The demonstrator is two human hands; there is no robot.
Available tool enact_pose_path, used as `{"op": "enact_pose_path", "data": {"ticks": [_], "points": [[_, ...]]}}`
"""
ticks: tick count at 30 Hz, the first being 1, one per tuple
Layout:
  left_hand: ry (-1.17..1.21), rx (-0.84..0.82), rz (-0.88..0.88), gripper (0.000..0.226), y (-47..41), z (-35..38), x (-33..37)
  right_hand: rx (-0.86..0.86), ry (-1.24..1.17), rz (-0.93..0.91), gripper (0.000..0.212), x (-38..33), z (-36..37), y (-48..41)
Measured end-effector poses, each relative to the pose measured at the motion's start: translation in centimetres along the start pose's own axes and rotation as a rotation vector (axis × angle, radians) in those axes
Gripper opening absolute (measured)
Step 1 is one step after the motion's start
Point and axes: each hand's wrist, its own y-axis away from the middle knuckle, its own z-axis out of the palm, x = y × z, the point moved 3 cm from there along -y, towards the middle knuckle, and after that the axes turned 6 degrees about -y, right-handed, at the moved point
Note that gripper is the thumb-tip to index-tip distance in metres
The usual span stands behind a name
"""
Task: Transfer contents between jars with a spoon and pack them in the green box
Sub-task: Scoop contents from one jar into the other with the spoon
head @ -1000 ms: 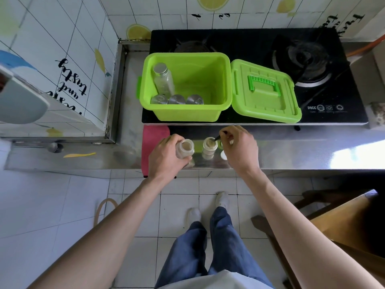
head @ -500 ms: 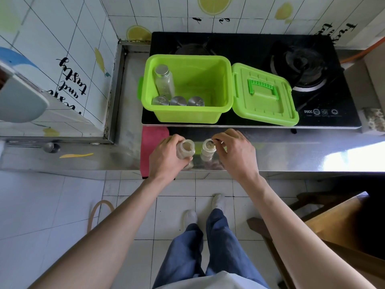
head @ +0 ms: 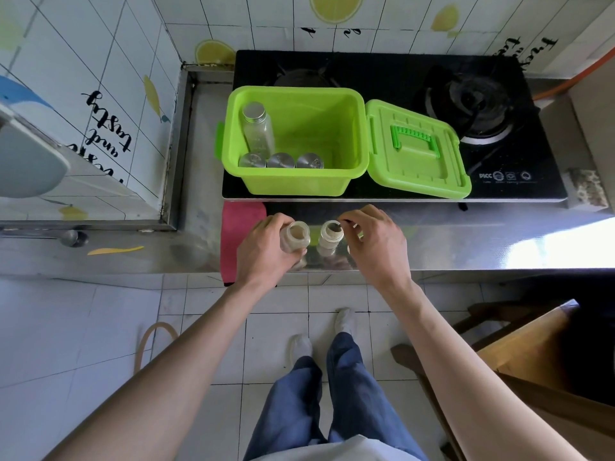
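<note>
Two small open jars stand at the steel counter's front edge. My left hand (head: 263, 247) grips the left jar (head: 295, 235), which holds pale contents. My right hand (head: 376, 241) pinches a thin dark spoon (head: 344, 222) whose tip sits at the mouth of the right jar (head: 330, 233). Behind them the green box (head: 357, 141) stands open on the stove, with a tall capped bottle (head: 258, 128) and three capped jars (head: 281, 160) inside. Its green lid (head: 416, 151) lies open to the right.
A black glass gas stove (head: 466, 104) fills the back of the counter. A pink cloth (head: 234, 227) lies left of my left hand. A sponge (head: 587, 191) sits at the far right, a yellow strip (head: 114, 250) at the left. A wooden chair (head: 532, 354) stands below right.
My right hand has moved left and brought the spoon from beside the right jar down to its mouth. The left hand has stayed on the left jar.
</note>
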Motion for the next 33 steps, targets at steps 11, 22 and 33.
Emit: {"op": "enact_pose_path", "data": {"ticks": [11,22,33], "points": [[-0.008,-0.003,0.015,0.046,0.0,1.0,0.9,0.151,-0.248,0.155,0.013,-0.1,-2.5,0.2],[-0.060,0.153,0.018,0.050,-0.6,0.5,2.7,0.194,-0.496,0.378,0.016,-3.5,-3.7,0.2],[-0.138,0.316,0.058,0.045,0.1,0.0,4.4,0.111,-0.099,0.373,0.017,-6.4,-2.2,-0.4]]}}
